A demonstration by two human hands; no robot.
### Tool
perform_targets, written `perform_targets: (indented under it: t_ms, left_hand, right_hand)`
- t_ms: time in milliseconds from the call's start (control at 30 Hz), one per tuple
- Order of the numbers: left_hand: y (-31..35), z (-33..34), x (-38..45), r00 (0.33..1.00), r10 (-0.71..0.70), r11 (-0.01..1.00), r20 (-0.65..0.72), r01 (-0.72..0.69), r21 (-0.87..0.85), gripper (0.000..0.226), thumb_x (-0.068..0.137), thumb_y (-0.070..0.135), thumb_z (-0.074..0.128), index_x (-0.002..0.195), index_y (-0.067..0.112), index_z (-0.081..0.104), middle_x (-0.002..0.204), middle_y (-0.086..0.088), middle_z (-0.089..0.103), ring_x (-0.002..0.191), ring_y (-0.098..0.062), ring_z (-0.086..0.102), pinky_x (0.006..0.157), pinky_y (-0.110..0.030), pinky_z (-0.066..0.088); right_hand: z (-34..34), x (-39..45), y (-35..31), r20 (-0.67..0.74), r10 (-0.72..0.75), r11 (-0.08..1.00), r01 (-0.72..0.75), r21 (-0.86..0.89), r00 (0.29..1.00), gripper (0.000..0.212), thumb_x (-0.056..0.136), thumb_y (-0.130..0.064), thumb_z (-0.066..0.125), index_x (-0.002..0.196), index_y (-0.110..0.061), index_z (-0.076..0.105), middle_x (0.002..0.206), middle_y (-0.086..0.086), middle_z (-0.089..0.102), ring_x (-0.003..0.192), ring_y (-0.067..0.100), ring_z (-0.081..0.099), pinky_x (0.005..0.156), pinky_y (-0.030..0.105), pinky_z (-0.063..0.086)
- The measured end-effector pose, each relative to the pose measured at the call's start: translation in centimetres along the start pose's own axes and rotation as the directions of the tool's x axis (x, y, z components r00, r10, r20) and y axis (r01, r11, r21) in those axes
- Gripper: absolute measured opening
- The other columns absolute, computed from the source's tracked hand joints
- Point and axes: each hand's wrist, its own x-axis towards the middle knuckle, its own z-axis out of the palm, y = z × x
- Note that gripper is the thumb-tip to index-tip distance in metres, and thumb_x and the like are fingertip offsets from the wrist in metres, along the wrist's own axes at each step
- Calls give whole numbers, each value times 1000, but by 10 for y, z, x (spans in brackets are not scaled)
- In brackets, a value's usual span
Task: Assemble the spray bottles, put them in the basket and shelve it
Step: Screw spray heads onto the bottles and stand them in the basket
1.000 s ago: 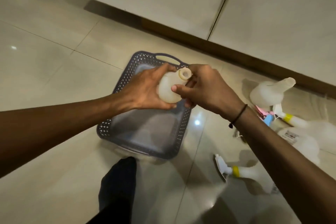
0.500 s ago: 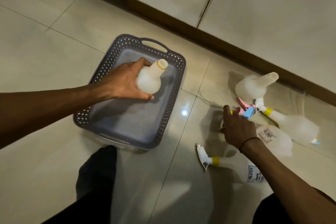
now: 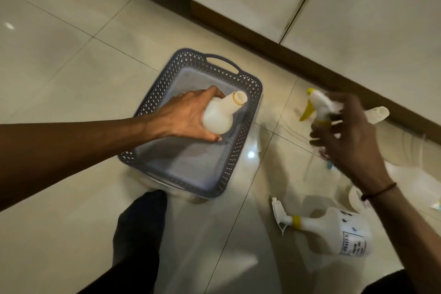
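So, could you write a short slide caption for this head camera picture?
Left hand holds an open bottle over the grey basket; right hand lifts a yellow-trigger spray head.

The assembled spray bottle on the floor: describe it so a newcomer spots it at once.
Start at the grey basket and look right and nearer the camera. The assembled spray bottle lies on its side on the tile; unlike the other bottles, it carries a white trigger head, a yellow collar and a printed label.

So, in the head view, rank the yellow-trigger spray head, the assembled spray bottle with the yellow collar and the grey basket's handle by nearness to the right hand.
1. Yellow-trigger spray head: held in the right hand.
2. Assembled spray bottle with the yellow collar: lying on the floor below the hand.
3. Grey basket's handle: far rim, to the left.
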Motion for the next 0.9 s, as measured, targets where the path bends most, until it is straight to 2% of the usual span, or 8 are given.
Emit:
perform_targets:
  t_ms: [67,133,233,300,467,633,800,900]
  left_hand:
    - [-1,-2,-2,1000,-3,1000,-7,3,0,104,58,70,87,141,28,42,135,-3,67,103,-14,60,73,-21,44]
    - [-1,-5,-3,1000,-6,1000,-16,6,-7,105,56,75,83,141,28,42,134,-4,67,105,-17,62,78,-28,47]
    - [0,-5,-3,1000,-1,1000,-19,1,-17,105,55,78,80,140,29,41,132,-3,68,101,-11,56,74,-26,46]
    - [1,-2,-4,1000,8,1000,-28,-8,-12,103,57,75,84,139,30,42,131,-2,68,99,-10,56,66,-16,40]
    - [2,0,-8,998,17,1000,-54,-18,-16,100,57,75,84,138,32,42,131,0,69,97,-9,55,63,-9,31]
    - [4,0,-8,998,26,1000,-65,-26,-13,103,57,73,87,139,30,43,132,-1,69,98,-9,54,63,-9,31]
    - [16,-4,-2,995,44,998,-86,-47,-35,103,59,72,87,141,26,46,131,-3,70,97,-9,57,67,-11,35]
    - [26,-8,0,991,50,998,-123,-53,-27,98,57,74,84,137,29,50,124,3,72,92,-8,60,67,-17,43]
  right_hand:
    - [-7,9,-29,-97,-34,931,66,360,995,42,103,0,59,136,-19,41,116,22,65,82,32,77,74,41,67]
    - [-4,18,-51,-152,6,762,94,641,988,36,105,2,53,136,-9,37,118,30,59,89,41,69,87,47,64]
    - [11,31,-73,-171,70,553,104,826,983,26,108,0,48,132,2,39,110,27,56,89,33,68,92,40,60]
    - [21,35,-80,-205,50,502,152,851,978,24,108,0,49,129,4,39,107,25,56,87,28,70,90,39,59]
    - [32,38,-87,-373,-82,612,342,713,924,28,106,-1,55,125,4,36,110,25,56,84,34,71,82,41,60]
    - [39,41,-85,-401,-167,675,401,619,900,27,104,0,57,121,2,36,106,37,56,81,38,73,75,43,62]
    - [78,30,-74,-288,-50,719,234,654,956,34,97,0,68,123,9,48,110,32,65,96,42,72,78,44,60]
    - [99,23,-68,-147,-18,760,110,641,989,34,93,0,74,121,11,57,112,18,67,101,27,69,84,47,58]
